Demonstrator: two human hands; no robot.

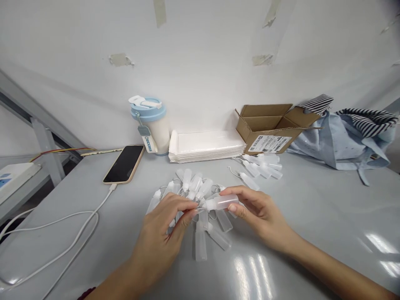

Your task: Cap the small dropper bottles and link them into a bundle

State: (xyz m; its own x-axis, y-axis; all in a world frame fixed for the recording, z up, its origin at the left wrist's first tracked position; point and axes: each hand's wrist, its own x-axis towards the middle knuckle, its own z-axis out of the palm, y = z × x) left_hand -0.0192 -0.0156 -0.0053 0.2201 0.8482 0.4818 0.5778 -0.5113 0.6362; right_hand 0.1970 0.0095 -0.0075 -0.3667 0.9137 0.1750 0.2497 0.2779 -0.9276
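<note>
Between the thumb and forefinger of my right hand (258, 208) is a small translucent dropper bottle (225, 201), lying nearly level with its narrow tip to the left. My left hand (170, 227) pinches at that tip; a thin white string seems to be between the fingers, though it is too small to be sure. Beneath and around both hands lies a loose pile of similar bottles (201, 243), several with white strings. Behind my right hand is a smaller group of such bottles (264, 168), also with strings.
Along the wall stand a blue-lidded cup (156, 129), a stack of white trays (208, 146), an open cardboard box (268, 131) and a light blue cloth bag (337, 141). At left lies a phone (125, 164) with a white charging cable (89, 221) across the grey table (300, 271).
</note>
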